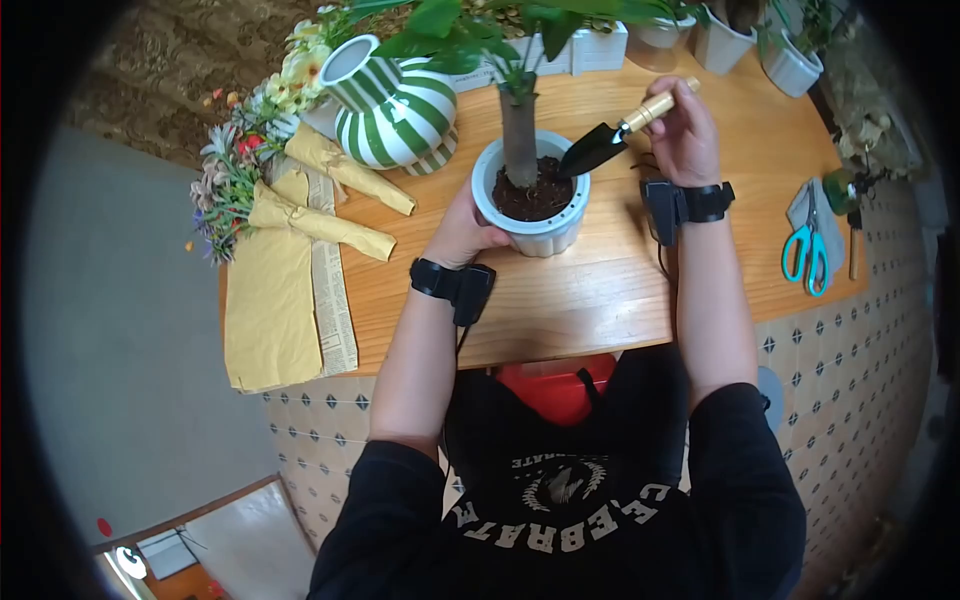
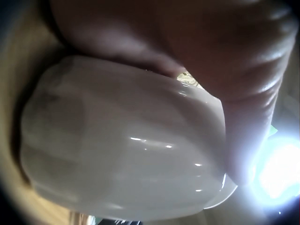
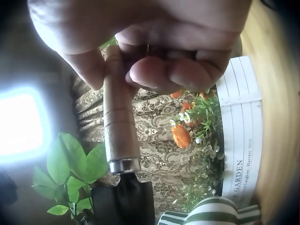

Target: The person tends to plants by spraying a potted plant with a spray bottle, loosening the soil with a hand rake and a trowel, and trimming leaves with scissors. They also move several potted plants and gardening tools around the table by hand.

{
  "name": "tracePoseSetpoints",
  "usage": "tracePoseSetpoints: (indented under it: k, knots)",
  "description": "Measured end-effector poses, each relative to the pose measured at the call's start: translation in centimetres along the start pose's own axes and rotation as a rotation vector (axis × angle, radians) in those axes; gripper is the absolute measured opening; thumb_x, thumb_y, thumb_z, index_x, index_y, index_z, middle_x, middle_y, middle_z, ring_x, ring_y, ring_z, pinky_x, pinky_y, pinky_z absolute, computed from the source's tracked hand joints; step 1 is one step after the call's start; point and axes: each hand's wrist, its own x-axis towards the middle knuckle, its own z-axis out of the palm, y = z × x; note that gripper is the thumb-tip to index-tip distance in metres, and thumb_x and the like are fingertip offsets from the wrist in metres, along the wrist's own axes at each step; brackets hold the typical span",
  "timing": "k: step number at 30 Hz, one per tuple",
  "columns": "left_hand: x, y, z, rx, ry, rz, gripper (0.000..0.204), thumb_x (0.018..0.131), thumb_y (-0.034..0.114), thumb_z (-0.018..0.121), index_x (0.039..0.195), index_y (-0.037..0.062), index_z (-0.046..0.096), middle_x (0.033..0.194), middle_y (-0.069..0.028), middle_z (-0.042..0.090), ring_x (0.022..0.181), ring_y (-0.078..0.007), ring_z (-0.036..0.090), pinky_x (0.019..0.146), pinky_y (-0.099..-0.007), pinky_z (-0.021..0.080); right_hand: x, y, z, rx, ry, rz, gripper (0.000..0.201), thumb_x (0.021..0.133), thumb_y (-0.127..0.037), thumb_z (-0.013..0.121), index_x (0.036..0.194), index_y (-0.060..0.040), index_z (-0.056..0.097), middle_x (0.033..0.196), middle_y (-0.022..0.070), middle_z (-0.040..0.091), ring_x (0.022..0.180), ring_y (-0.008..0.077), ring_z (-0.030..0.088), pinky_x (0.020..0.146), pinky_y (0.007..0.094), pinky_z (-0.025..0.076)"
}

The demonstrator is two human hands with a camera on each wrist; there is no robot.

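Note:
A light grey flowerpot [image 1: 545,235] stands on the wooden table, holding dark soil [image 1: 535,200] and a thick-stemmed leafy plant [image 1: 519,135]. My left hand [image 1: 465,228] grips the pot's left side, thumb across its front; in the left wrist view the hand curves over the glossy pot wall [image 2: 122,140]. My right hand [image 1: 688,135] pinches the wooden handle of a small garden trowel [image 1: 650,110] between thumb and fingers. The trowel's black blade [image 1: 594,150] points down and left, its tip over the pot's right rim at the soil. In the right wrist view the handle [image 3: 120,112] shows clearly.
Left of the pot stands a green-and-white striped vase [image 1: 395,115]. Paper-wrapped flower bunches [image 1: 320,220] and yellow paper [image 1: 270,310] lie at the left. Turquoise-handled scissors [image 1: 808,250] lie on a grey cloth at the right. White planters [image 1: 722,45] line the back edge.

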Motion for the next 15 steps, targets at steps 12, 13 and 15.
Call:
tracePoseSetpoints:
  k: [12, 13, 15]
  knots:
    - [0.7, 0.5, -0.6, -0.104, -0.144, 0.078, 0.116, 0.053, 0.053, 0.084, 0.138, -0.0038, 0.028, 0.134, -0.0132, 0.043, 0.126, -0.0216, 0.041, 0.106, -0.0339, 0.031, -3.8, -9.9, 7.1, -0.806, -0.150, -0.184, 0.021, 0.091, -0.014, 0.055, 0.104, 0.0013, 0.059, 0.094, 0.0069, 0.062, 0.070, 0.0095, 0.052, 0.063, 0.0245, 0.043]
    - [0.7, 0.6, -0.7, -0.111, -0.160, 0.081, 0.114, 0.055, 0.050, 0.084, 0.138, -0.0036, 0.028, 0.134, -0.0130, 0.044, 0.126, -0.0215, 0.041, 0.106, -0.0338, 0.031, -4.6, -10.4, 7.7, -0.873, -0.174, -0.200, 0.022, 0.089, -0.013, 0.057, 0.105, 0.0026, 0.059, 0.096, 0.0088, 0.061, 0.072, 0.0112, 0.054, 0.065, 0.0252, 0.045]
    - [0.6, 0.6, -1.1, -0.119, -0.198, 0.078, 0.110, 0.057, 0.046, 0.085, 0.138, -0.0033, 0.029, 0.134, -0.0126, 0.044, 0.125, -0.0214, 0.041, 0.106, -0.0335, 0.031, -6.5, -11.0, 8.9, -0.955, -0.244, -0.209, 0.026, 0.087, -0.012, 0.060, 0.106, 0.0050, 0.059, 0.099, 0.0116, 0.059, 0.076, 0.0147, 0.058, 0.070, 0.0261, 0.047]
